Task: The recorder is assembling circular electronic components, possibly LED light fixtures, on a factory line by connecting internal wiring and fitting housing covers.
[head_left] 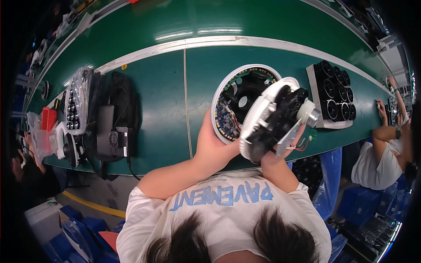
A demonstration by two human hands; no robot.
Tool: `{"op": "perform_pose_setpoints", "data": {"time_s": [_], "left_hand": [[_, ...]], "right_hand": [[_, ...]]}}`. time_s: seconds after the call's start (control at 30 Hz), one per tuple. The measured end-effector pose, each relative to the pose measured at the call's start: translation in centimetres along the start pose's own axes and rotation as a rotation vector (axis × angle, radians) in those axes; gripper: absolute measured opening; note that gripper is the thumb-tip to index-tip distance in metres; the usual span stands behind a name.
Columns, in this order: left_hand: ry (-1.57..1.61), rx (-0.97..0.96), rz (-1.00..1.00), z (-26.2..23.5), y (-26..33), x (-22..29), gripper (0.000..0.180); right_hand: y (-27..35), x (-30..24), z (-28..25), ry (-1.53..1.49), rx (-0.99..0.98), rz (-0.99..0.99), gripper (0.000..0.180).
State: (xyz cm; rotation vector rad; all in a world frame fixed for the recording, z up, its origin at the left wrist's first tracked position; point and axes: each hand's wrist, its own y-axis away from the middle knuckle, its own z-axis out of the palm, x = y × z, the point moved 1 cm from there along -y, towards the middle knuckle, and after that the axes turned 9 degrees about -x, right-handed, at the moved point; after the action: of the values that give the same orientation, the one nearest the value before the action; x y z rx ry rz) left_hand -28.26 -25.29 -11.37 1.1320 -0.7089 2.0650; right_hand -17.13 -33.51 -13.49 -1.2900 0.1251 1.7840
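My left hand (215, 142) is closed round the lower left side of a round white housing (213, 109). Inside its open face show a ring of small light squares, a populated circuit board (227, 115) and black parts. In front of the housing's right side, tilted, is a white-rimmed mechanical assembly (274, 118) with black parts, a metal bracket and a silvery cylinder at its right end. My right hand (280, 154) grips this assembly from below, its fingers mostly hidden behind it. Thin wires (302, 147) with a small green board hang at its right.
On the bench (162, 87), a white tray of round black parts (335, 94) stands to the right. At left lie a black bag (118, 101), a power adapter (117, 138), a plastic-wrapped tray (79, 101) and a red item (49, 118). Other people work at both sides.
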Motion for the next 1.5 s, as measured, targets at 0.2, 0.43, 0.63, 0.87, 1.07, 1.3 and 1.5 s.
{"op": "perform_pose_setpoints", "data": {"time_s": [0.2, 0.43, 0.63, 0.87, 1.07, 1.3, 1.5], "left_hand": [[-0.128, 0.009, 0.01, 0.3, 0.2, -0.1, 0.078], [-0.338, -0.009, 0.116, -0.2, 0.2, -0.5, 0.079], [-0.204, -0.252, 0.094, -0.1, 0.0, 0.3, 0.086], [-0.091, -0.338, 0.075, -0.5, -0.2, 0.4, 0.083], [0.054, -0.341, 0.075, -0.5, -0.1, 0.0, 0.079], [0.133, -0.357, -0.076, -0.3, -0.3, 0.4, 0.076], [0.199, -0.323, -0.117, 0.0, -0.5, 0.5, 0.075]], "right_hand": [[-1.9, -1.2, 1.7, 0.126, -0.082, -0.097, 0.081], [-2.1, -1.2, 0.9, 0.206, -0.173, -0.002, 0.078], [-2.7, -1.7, 0.7, 0.122, -0.181, -0.003, 0.076], [-2.4, -2.1, 0.9, 0.224, -0.118, 0.024, 0.08], [-2.5, -2.2, 0.6, 0.234, -0.155, 0.033, 0.081], [-2.5, -1.2, -0.3, 0.274, -0.16, -0.014, 0.07], [-2.8, -1.3, -0.7, 0.335, -0.167, 0.033, 0.066]]}}
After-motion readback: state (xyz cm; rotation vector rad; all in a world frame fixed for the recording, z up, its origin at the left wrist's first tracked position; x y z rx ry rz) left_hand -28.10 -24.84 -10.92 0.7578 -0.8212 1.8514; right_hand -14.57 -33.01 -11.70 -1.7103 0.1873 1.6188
